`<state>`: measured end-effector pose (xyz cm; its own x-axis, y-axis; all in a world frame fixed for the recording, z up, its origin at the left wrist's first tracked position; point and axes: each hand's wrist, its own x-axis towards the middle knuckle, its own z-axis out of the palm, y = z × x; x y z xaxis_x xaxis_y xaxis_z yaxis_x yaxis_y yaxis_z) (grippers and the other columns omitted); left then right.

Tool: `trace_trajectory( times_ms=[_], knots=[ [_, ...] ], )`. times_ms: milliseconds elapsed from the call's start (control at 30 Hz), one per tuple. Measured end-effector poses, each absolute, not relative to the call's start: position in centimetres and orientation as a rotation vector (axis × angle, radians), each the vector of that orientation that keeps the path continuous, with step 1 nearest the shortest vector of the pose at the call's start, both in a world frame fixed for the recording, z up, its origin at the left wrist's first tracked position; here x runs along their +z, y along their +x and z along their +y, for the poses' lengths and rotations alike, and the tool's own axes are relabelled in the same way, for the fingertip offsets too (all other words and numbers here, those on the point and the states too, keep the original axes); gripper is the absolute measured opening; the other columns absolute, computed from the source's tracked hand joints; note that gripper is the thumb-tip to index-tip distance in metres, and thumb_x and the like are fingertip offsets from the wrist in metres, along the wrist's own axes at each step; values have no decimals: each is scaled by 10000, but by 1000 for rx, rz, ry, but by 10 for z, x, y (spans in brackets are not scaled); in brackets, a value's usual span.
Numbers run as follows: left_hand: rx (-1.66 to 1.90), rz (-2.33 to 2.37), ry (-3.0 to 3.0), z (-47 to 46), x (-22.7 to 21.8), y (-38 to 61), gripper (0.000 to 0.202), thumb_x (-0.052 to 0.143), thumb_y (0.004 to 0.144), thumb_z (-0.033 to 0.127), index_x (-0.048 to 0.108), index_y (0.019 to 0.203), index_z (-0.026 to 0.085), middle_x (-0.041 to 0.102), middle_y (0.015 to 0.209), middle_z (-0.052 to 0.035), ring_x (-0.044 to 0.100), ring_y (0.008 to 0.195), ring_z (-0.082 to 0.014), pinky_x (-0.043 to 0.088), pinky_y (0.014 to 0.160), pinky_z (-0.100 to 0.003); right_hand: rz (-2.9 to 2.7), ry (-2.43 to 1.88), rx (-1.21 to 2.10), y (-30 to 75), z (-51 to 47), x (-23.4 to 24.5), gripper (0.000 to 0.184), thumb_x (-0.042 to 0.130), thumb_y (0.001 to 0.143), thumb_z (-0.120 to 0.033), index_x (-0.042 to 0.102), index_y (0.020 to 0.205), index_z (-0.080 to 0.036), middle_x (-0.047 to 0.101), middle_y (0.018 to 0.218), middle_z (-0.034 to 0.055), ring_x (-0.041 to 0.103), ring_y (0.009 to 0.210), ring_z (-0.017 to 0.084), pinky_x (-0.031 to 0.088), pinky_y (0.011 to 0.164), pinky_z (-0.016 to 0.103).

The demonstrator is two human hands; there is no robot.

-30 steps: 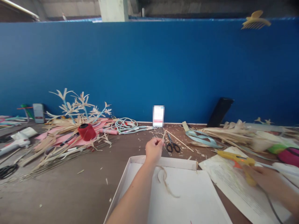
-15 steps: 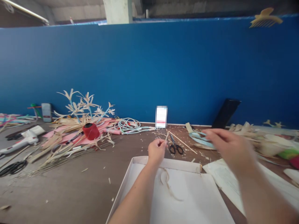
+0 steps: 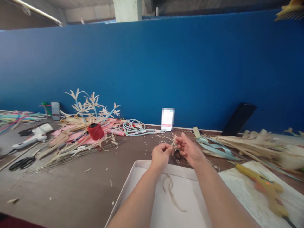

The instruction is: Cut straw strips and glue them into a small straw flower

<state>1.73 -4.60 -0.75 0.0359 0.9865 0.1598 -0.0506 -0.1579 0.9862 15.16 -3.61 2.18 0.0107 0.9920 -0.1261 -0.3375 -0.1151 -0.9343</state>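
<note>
Above the far edge of a white shallow box, my left hand pinches a thin pale strip between thumb and fingertips. My right hand faces it from the right, thumb raised and fingers apart, close to the strip's upper end. Whether those fingers touch the strip I cannot tell. Black-handled scissors lie on the table just behind, partly covered by my right hand. A curled strand of dry fibre rests inside the box, between my forearms.
A yellow glue gun lies on a white sheet at right. Pale blue ribbon and dried husks are behind it. Leftward are a red thread spool, husk flowers, a white glue gun and scissors. A phone stands by the blue partition.
My right hand has moved left and inward, from over the right-hand materials to beside my left hand. My left hand keeps its pinch on the strip. The yellow glue gun now shows.
</note>
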Motion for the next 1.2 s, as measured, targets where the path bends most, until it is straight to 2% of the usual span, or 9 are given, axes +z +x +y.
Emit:
trace_trajectory(
  times_ms=[267, 467, 867, 1200],
  knots=[
    [1217, 1048, 1294, -51, 0, 17, 234, 594, 672, 365, 581, 621, 138, 448, 465, 42, 333, 416, -58, 240, 401, -192, -936, -1068, 1326, 154, -34, 18, 340, 643, 682, -447, 675, 837, -146, 571, 753, 46, 456, 544, 70, 276, 310, 130],
    [1208, 1059, 1324, -50, -2, 17, 227, 591, 678, 357, 588, 640, 134, 482, 499, 29, 348, 434, -60, 259, 411, -189, -949, -1121, 1250, 155, -33, 21, 304, 677, 644, -431, 676, 758, -149, 556, 686, 29, 410, 503, 57, 237, 304, 139],
    [1225, 1050, 1365, -47, -5, 16, 217, 587, 692, 348, 601, 652, 136, 534, 546, 16, 373, 469, -64, 292, 457, -190, -977, -1171, 1172, 152, -42, 34, 265, 700, 593, -355, 664, 736, -135, 546, 623, 15, 391, 470, 55, 209, 330, 174],
    [1209, 1070, 1401, -48, -7, 15, 222, 577, 696, 354, 603, 647, 138, 520, 539, 18, 371, 470, -67, 280, 445, -190, -1036, -1143, 1126, 154, -42, 32, 309, 719, 548, -411, 620, 695, -158, 516, 558, -8, 377, 431, 57, 211, 352, 201]
  ],
)
